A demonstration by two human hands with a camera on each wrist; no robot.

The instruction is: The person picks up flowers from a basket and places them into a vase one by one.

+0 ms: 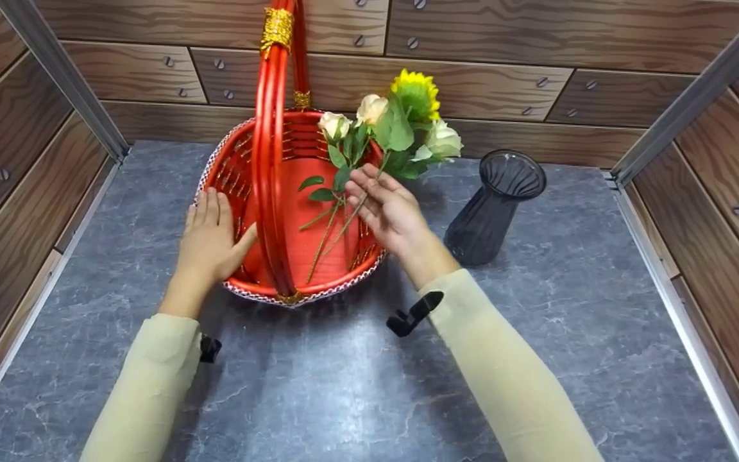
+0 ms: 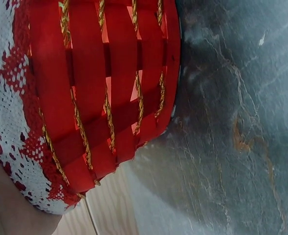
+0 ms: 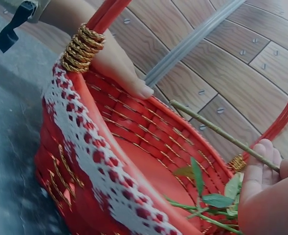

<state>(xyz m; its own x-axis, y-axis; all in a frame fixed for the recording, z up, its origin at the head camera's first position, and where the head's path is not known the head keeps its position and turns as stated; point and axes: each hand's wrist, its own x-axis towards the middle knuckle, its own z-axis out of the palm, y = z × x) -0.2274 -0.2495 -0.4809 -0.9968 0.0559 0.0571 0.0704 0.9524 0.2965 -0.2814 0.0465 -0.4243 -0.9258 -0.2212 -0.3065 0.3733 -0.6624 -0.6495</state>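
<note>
A red woven basket [image 1: 305, 292] with a tall handle stands on the grey tabletop. My left hand [image 1: 206, 237] rests on its left rim, fingers straight and thumb over the inside; its outer wall [image 2: 92, 68] fills much of the left wrist view. Over the right rim, my right hand [image 1: 392, 208] pinches a flower stem [image 3: 217, 129] between thumb and fingers. That stem runs up toward a yellow sunflower [image 1: 422, 96]. Beside it, a cream rose [image 1: 335, 126], a peach rose [image 1: 371, 109] and a pale rose [image 1: 443, 140] lean on the back right rim, their stems reaching into the basket.
A dark ribbed glass vase [image 1: 488, 218] stands right of the basket. Wood-patterned panels [image 1: 472, 83] close off the back and both sides. The basket's handle [image 1: 271, 128] arches high between the two hands. White lace [image 3: 109, 178] trims the basket's rim.
</note>
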